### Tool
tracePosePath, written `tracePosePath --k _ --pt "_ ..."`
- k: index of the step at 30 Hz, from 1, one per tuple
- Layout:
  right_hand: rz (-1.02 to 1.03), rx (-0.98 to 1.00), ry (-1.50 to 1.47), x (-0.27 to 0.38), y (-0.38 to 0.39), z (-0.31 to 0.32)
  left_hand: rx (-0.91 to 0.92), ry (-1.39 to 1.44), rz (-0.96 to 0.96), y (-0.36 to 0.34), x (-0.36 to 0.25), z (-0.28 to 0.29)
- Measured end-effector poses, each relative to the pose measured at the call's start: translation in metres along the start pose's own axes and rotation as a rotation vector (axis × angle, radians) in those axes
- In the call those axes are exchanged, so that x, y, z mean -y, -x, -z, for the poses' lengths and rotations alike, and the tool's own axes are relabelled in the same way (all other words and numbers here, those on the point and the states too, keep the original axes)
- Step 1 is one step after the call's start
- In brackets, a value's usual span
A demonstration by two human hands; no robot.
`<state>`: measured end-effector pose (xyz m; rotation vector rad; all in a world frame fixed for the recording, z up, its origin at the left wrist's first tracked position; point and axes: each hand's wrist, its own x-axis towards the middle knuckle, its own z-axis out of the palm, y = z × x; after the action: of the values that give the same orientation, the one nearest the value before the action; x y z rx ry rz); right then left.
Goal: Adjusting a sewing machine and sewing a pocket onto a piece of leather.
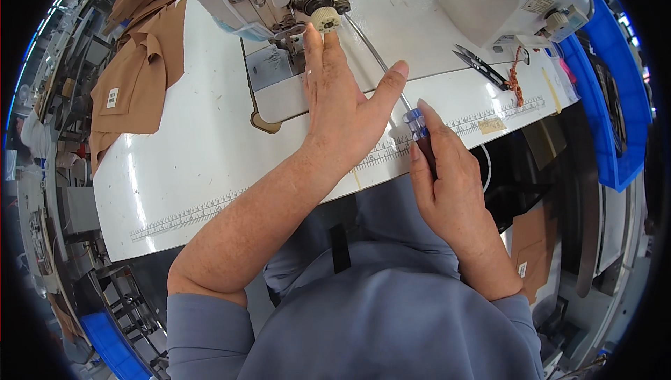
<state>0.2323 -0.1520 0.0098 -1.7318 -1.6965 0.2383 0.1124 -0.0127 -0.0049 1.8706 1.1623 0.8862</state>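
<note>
A white sewing machine [482, 9] stands at the far side of the table. My right hand [447, 177] is closed around the handle of a screwdriver [417, 125], blue and clear at the collar and dark below. Its long metal shaft slants up and left to the machine's head, close to a cream knurled dial [326, 20]. My left hand [339, 100] reaches up to the underside of that dial, its fingers stretched out and its thumb apart, near the shaft. The fingertips seem to touch the dial. Just left of them lies the metal needle plate area [269, 67].
Brown fabric pieces [133, 93] lie at the table's left. On the right are black thread snips [482, 69] with an orange cord. A printed ruler strip [189, 213] runs along the front edge. A blue bin [608, 121] stands beyond the right edge.
</note>
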Motion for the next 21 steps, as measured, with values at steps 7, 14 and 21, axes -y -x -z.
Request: tracePosePath --k 7,14,21 --pt "0.003 -0.002 0.009 0.0003 0.0007 -0.0002 -0.030 -0.166 -0.098 -0.0009 0.0042 -0.0038" --pt "-0.002 -0.001 -0.009 0.0012 0.0006 -0.0003 0.009 -0.151 -0.077 -0.0001 0.0016 -0.0016" --pt "-0.010 0.006 0.000 0.0017 0.0009 -0.0003 -0.021 -0.230 -0.112 0.0002 0.0034 -0.0032"
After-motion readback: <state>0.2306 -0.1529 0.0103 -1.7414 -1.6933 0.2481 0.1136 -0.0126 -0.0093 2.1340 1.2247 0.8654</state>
